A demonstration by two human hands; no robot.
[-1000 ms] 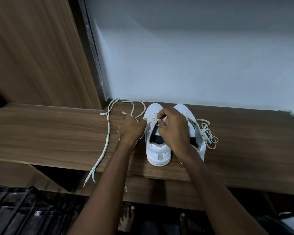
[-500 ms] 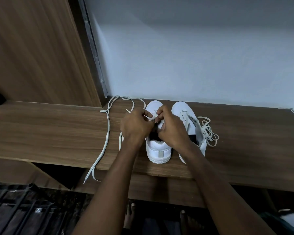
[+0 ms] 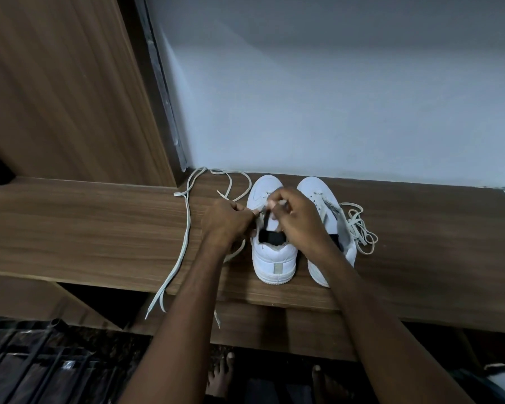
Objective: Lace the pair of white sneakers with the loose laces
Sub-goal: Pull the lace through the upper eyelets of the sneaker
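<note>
Hands, left (image 3: 228,221) and right (image 3: 293,217), stay pinched on lace (image 3: 270,203) (right's now higher).

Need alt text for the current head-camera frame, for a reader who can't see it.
Both bare hands, left hand and right hand, pinch lace over the left sneaker of a white pair standing heels-near on a wooden shelf. One long lace trails left and off the front edge; another lace lies bunched beside the right sneaker.

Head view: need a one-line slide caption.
Both hands, left hand and right hand, work a lace into the left sneaker on a wooden shelf; the right sneaker waits alongside.
</note>
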